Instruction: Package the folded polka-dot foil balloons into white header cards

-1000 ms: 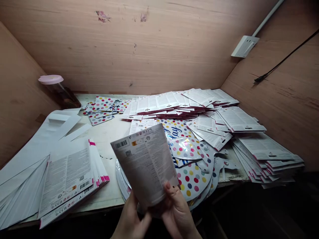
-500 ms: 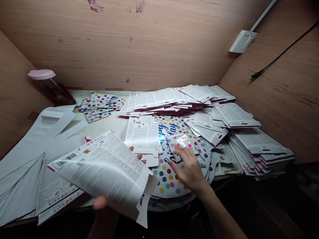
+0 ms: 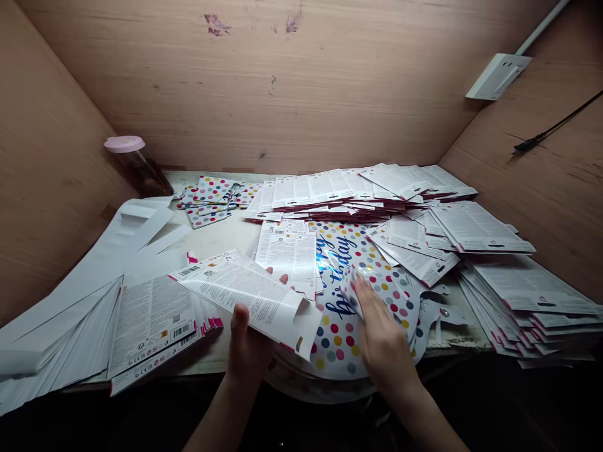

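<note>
My left hand (image 3: pixel 247 345) grips a white printed card sleeve (image 3: pixel 240 298) by its near edge, holding it low over the table with its flaps open. My right hand (image 3: pixel 381 333) is shut on a small folded polka-dot foil balloon (image 3: pixel 352 290), whose edge tilts up under my fingers. That piece lies on a large round foil balloon (image 3: pixel 336 351) with coloured dots and blue "birthday" lettering. Another white card (image 3: pixel 287 254) rests on the balloon's upper left, just beyond my left fingertips.
Stacks of printed cards lie at the back (image 3: pixel 325 194), right (image 3: pixel 527 301) and left (image 3: pixel 155 320) of the table (image 3: pixel 226 232). Dotted packets (image 3: pixel 207 194), white sheets (image 3: pixel 117 251) and a pink-lidded jar (image 3: pixel 134 166) sit left. Plywood walls enclose the bench.
Both hands held a card up earlier. My left hand has since lowered a card toward the table, and my right hand has moved onto the folded foil. The balloon's lettering now shows more.
</note>
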Motion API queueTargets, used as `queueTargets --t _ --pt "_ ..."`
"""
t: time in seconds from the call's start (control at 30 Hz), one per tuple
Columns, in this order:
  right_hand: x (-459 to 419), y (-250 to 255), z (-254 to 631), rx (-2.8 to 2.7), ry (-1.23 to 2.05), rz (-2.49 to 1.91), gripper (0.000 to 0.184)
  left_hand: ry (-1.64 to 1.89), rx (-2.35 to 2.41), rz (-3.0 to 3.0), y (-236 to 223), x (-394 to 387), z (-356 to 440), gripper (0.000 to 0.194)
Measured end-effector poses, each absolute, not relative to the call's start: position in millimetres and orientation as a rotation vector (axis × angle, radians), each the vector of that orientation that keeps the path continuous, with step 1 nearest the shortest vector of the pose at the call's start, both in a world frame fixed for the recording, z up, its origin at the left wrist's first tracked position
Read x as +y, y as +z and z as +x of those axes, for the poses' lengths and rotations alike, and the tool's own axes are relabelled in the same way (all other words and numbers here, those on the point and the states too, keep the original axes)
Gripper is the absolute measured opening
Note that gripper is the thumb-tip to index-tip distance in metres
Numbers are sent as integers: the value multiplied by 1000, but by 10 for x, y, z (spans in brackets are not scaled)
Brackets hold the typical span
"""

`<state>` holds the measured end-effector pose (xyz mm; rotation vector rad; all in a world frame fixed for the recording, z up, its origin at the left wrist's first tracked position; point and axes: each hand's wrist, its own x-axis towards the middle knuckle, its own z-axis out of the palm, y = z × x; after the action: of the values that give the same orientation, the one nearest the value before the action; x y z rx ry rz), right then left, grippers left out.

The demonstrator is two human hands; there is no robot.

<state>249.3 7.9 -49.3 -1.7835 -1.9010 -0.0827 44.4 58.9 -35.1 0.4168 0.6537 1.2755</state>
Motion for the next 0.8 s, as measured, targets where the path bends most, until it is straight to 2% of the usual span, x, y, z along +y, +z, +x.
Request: queueTargets --t 0.13,0.23,0.37,0.43,0.6,0.8 --pt "-437 -207 2281 -2149 -53 -1398 75 1261 580 447 -373 607 532 106" --pt "-505 -170 2157 -2258 29 -1376 75 1176 493 472 -362 560 569 108" --pt "-421 -211 2122 -2191 -25 -1432 78 1147 466 495 -326 493 570 106" --pt "-399 -195 2098 -2208 -77 -1430 75 1170 464 507 -306 472 571 104" --pt "-388 -52 1991 -2354 -181 -1382 54 1176 477 474 -261 460 582 102" --pt "-357 -19 1952 -2368 -53 -1366 55 1137 430 445 -313 407 611 97"
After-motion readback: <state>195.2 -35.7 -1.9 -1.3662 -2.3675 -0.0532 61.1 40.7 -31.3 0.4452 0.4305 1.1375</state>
